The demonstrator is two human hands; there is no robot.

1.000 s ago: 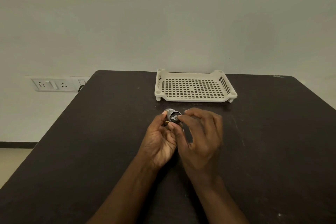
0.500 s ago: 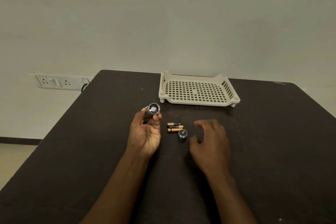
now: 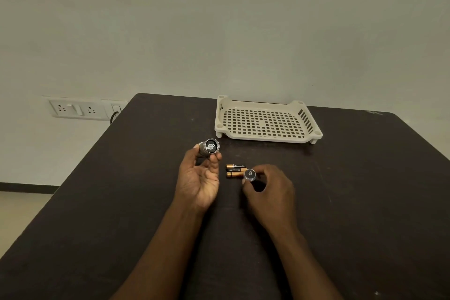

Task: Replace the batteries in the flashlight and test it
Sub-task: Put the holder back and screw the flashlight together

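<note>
Copper-and-black batteries lie side by side on the dark desk, long axes running left to right, midway between the two hands and a little nearer the person than the tray. How many there are I cannot tell for sure; at least two show. Touching or just beside their right ends sits the cap, a small silvery round piece with its inner face turned up, and the right hand is on it: thumb and fingers are curled round the cap, pinching it at the rim, though whether it is lifted or still on the desk cannot be told. The batteries therefore lie directly left of the right fingertips, so the right hand is plainly the nearer one for picking them up, and a pinch across their short width would suit how they lie. The left hand grips the flashlight raised, up and left of the batteries, its open end facing the camera with the metal contact inside visible. Loading looks to be the step ahead, and each battery must be turned end-on to that opening. Beyond stands a cream perforated tray, and a socket panel is on the wall at left.
</note>
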